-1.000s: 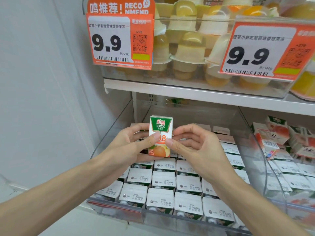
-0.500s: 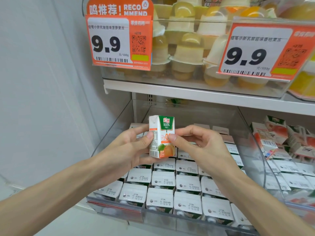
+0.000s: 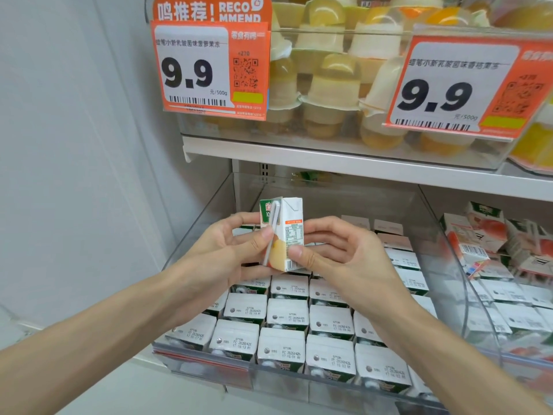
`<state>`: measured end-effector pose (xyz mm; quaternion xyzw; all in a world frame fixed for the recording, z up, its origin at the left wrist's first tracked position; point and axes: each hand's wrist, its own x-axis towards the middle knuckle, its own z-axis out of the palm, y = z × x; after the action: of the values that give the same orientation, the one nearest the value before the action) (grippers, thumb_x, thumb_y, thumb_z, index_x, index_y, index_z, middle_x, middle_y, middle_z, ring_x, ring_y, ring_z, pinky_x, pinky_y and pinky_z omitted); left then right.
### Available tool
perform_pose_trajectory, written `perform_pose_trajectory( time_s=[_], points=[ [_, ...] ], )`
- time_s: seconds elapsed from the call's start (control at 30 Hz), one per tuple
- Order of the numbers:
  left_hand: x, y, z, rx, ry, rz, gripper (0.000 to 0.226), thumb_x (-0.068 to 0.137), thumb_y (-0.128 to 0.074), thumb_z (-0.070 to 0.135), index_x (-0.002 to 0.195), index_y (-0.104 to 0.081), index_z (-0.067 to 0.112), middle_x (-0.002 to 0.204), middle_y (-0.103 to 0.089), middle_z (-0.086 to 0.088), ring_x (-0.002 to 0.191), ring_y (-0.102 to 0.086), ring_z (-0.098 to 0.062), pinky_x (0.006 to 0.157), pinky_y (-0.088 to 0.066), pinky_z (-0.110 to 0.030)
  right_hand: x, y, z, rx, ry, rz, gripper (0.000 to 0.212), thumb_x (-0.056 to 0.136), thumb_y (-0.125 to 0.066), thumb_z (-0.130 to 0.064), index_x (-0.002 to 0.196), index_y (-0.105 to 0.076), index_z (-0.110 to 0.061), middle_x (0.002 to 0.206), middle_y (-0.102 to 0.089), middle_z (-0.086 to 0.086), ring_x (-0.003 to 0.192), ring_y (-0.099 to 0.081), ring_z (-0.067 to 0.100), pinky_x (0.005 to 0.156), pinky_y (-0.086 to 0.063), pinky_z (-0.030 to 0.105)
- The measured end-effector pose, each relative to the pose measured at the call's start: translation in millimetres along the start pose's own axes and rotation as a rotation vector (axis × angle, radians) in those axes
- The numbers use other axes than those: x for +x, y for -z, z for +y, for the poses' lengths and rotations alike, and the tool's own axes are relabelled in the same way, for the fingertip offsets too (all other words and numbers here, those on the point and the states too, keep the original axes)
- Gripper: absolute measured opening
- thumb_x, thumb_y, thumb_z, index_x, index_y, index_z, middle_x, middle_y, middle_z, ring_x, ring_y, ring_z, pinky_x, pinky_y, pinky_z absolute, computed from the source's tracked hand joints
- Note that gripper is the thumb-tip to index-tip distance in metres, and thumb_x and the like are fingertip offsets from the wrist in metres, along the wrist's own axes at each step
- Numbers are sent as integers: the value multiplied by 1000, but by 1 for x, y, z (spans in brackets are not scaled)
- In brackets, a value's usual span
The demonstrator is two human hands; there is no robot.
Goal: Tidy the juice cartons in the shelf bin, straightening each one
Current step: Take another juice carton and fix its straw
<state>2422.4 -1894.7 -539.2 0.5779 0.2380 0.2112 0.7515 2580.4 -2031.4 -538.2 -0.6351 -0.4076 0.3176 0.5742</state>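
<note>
I hold one small juice carton (image 3: pixel 288 235) upright above the clear shelf bin (image 3: pixel 353 384). It is white and green with an orange picture; its straw edge and nutrition-label side face me. My left hand (image 3: pixel 227 250) grips its left side, thumb on the front. My right hand (image 3: pixel 338 253) pinches its right lower corner. Below, several rows of juice cartons (image 3: pixel 287 313) stand packed in the bin, white tops with date codes facing up.
A white shelf (image 3: pixel 359 169) above carries a clear bin of jelly cups (image 3: pixel 332 85) with two orange 9.9 price tags (image 3: pixel 209 70). To the right, another bin holds red-printed cartons (image 3: pixel 490 244) lying askew. A white wall panel (image 3: pixel 74 175) closes off the left.
Both hands have turned the carton about its upright axis: the front face showed a second ago, now the straw edge and label side face me. It stays above the bin.
</note>
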Motion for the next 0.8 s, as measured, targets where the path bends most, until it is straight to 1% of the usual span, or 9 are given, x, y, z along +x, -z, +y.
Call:
perform_pose_trajectory(
  time_s=[0.1,0.17,0.3,0.43,0.5,0.57,0.67,0.7,0.8],
  points=[
    [1,1,-1,2,-19,16,51,94,-69,17,143,-56,11,127,-76,-13,115,-75,-32,93,-63,-43,-1,-1,-1,-49,19,2,36,79,-89,-31,113,-76,-27,107,-78,-12,97,-75,6,89,-60,20],
    [1,0,-1,27,-29,-11,48,95,-68,17,143,-59,12,130,-75,-10,118,-74,-32,95,-63,-45,-1,-3,-1,-65,25,20,35,79,-90,-31,112,-77,-29,105,-78,-12,95,-75,6,89,-60,22],
    [-1,-2,-1,74,-40,-63,40,103,-59,17,143,-61,15,132,-74,-9,121,-72,-30,99,-61,-44,-1,-3,-1,-60,19,51,34,79,-90,-31,110,-78,-29,104,-79,-10,94,-75,7,90,-61,24],
    [-2,-3,-2,140,-26,-159,38,111,-47,22,147,-59,17,136,-72,-7,127,-69,-28,105,-58,-44,-2,-2,-1,-73,25,95,35,74,-93,-34,106,-79,-29,98,-79,-9,89,-73,7,84,-60,19],
    [-2,-2,0,141,-6,-166,39,113,-42,22,148,-58,17,136,-72,-5,126,-70,-27,109,-55,-40,-3,-1,-2,-29,8,113,40,74,-93,-38,110,-77,-31,97,-80,-6,89,-76,11,83,-62,25],
    [-2,-1,1,148,-31,-158,40,113,-42,20,152,-54,19,136,-72,-5,126,-70,-27,110,-53,-39,-3,-1,-4,27,-29,119,39,82,-86,-42,118,-71,-38,96,-81,-6,90,-78,12,86,-60,30],
    [-2,-1,0,124,-75,-83,56,108,-54,23,157,-37,43,130,-75,-8,117,-74,-28,99,-60,-37,-3,-1,-6,111,-89,120,27,97,-74,-39,123,-66,-43,95,-83,0,86,-80,22,88,-61,37],
    [-3,-2,0,139,-89,-68,57,106,-57,25,155,-39,50,126,-77,-9,111,-76,-28,94,-62,-35,-3,-1,-8,144,-109,120,22,99,-71,-37,120,-68,-42,94,-83,4,82,-80,25,85,-62,37],
    [-4,-4,-1,229,-124,-76,46,105,-56,31,147,-55,47,119,-78,-8,97,-75,-25,87,-63,-33,-3,-1,-9,186,-162,99,14,103,-65,-35,112,-76,-36,90,-81,13,73,-77,26,73,-62,34]
  ],
)
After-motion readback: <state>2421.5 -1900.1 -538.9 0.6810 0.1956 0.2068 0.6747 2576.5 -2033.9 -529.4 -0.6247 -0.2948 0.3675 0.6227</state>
